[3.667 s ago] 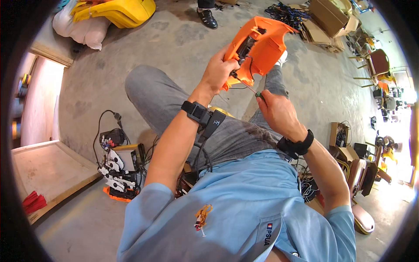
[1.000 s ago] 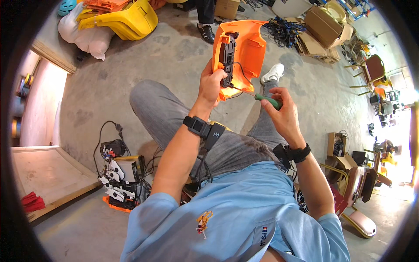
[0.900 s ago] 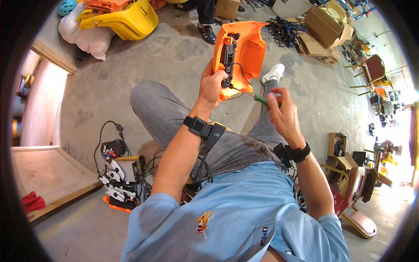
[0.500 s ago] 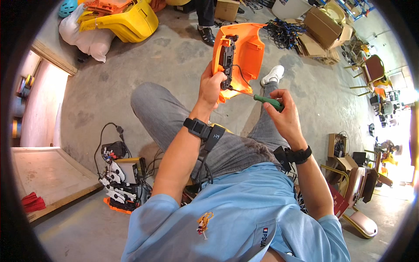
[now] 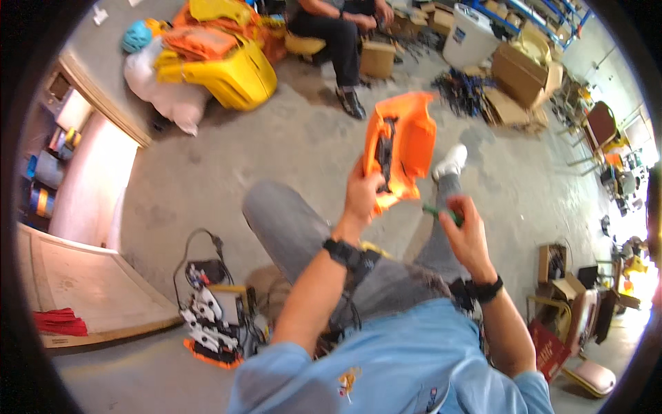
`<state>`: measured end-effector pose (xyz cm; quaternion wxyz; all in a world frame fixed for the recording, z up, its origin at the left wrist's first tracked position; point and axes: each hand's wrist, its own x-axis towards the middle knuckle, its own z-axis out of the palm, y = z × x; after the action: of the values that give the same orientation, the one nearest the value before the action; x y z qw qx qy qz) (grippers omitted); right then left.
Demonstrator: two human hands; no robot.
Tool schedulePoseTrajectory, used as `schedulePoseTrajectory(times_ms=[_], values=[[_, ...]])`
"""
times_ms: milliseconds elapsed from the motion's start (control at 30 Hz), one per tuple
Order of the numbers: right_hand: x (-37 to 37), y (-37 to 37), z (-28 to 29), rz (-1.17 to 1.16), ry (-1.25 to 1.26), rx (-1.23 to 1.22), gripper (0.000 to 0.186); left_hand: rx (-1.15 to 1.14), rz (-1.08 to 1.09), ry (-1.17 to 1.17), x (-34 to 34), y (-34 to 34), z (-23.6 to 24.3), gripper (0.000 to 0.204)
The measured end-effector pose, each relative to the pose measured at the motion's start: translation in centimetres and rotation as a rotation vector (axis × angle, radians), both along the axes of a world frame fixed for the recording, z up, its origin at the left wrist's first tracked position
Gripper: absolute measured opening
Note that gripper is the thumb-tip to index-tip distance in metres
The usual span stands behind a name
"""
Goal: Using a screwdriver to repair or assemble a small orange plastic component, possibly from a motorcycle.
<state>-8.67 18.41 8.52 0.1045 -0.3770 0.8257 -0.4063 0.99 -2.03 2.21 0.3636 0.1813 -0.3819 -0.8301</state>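
My left hand (image 5: 361,195) grips the near left edge of an orange plastic shell (image 5: 418,146), its hollow side facing right. A black plastic part (image 5: 386,153) sits along the inner left wall of the shell, close to my thumb. In my right hand (image 5: 467,231) is a screwdriver (image 5: 435,210) with a green handle, held in closed fingers. Its shaft is too blurred to make out. The right hand is to the lower right of the shell, apart from it.
Across the floor sits another person (image 5: 345,41) beside a cardboard box (image 5: 377,60). Yellow shells (image 5: 241,76) are piled at the far left. Stacked parts with cables (image 5: 214,317) stand at my left, near a wooden board (image 5: 89,286). A folding chair (image 5: 586,372) lies at the right.
The view has tilted up, showing more of the seated person. The green screwdriver's handle has turned in my right hand, away from the black part. My left hand still grips the orange shell.
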Motion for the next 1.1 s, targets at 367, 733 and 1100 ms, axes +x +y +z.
schedulePoseTrajectory(times_ms=[367,733,1100], values=[[1.0,0.0,2.3,-0.068,-0.276,0.107,0.026,0.005,-0.082,-0.012,0.2,0.1,-0.9,0.041],[0.8,0.3,0.8,0.045,0.000,-0.109,0.023,0.006,-0.044,-0.013,0.2,-0.1,-1.1,0.038],[1.2,0.2,1.3,0.013,0.001,-0.019,0.031,0.006,-0.055,0.001,0.1,-0.1,-0.9,0.040]])
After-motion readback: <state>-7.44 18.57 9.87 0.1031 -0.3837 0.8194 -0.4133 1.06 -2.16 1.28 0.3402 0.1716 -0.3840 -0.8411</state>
